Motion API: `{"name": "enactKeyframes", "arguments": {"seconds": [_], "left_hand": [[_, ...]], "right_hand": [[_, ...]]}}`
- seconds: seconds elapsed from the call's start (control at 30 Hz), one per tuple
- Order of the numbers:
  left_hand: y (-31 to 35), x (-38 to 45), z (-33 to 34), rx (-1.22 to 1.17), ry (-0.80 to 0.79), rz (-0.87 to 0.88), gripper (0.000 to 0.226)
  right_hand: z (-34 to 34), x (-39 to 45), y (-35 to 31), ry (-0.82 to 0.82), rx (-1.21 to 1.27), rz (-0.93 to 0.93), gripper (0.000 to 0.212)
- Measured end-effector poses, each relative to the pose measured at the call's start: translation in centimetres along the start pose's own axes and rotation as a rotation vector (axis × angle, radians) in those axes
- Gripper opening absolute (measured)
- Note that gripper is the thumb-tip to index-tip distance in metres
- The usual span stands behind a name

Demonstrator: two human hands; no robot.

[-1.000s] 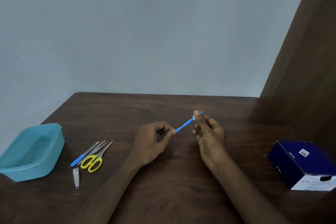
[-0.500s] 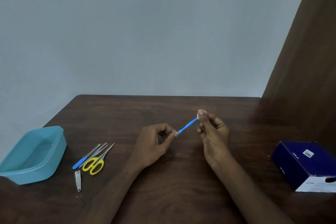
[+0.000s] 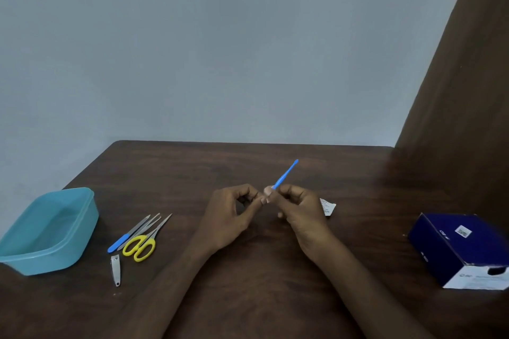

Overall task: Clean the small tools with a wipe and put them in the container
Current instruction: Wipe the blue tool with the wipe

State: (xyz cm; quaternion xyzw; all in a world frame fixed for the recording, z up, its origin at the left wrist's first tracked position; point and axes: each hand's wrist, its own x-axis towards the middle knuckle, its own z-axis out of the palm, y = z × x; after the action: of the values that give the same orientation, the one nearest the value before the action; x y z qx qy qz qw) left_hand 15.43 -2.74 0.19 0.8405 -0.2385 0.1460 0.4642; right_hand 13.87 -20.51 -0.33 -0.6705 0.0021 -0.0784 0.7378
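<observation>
Mid-table: right hand (image 3: 298,208) pinches blue tool (image 3: 286,174) with wipe (image 3: 267,190); left hand (image 3: 234,215) pinches its near end. Container (image 3: 52,228) at left edge.

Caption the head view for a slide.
Both hands hold a blue tool beside a teal container.

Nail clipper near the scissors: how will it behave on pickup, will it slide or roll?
The nail clipper lies flat on the table, so it likely won't roll. It looks like smooth metal, probably stiff, and may slide when pushed. Its low profile could make pinching awkward.
</observation>
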Motion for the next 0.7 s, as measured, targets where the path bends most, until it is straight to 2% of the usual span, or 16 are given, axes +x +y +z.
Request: {"name": "enactKeyframes", "arguments": {"seconds": [0.07, 0.2, 0.47, 0.6, 0.7], "left_hand": [[0.2, 0.0, -0.1, -0.022, -0.003, 0.001, 0.029], [0.2, 0.1, -0.1, -0.035, -0.001, 0.019, 0.019], [0.0, 0.0, 0.1, 0.01, -0.042, 0.011, 0.016], [-0.2, 0.0, 0.1, 0.021, -0.047, 0.002, 0.014], [-0.2, 0.0, 0.1, 0.021, -0.041, -0.008, 0.017]], "right_hand": [[0.1, -0.1, -0.2, -0.022, -0.075, -0.028, 0.02], [0.0, 0.0, -0.3, 0.005, 0.007, -0.018, 0.019], [-1.6, 1.5, -1.2, 0.324, 0.32, 0.003, 0.011], [-1.6, 1.6, -1.0, 0.349, 0.358, 0.024, 0.012], [-1.2, 1.4, -0.3, 0.27, 0.258, 0.02, 0.016]]}}
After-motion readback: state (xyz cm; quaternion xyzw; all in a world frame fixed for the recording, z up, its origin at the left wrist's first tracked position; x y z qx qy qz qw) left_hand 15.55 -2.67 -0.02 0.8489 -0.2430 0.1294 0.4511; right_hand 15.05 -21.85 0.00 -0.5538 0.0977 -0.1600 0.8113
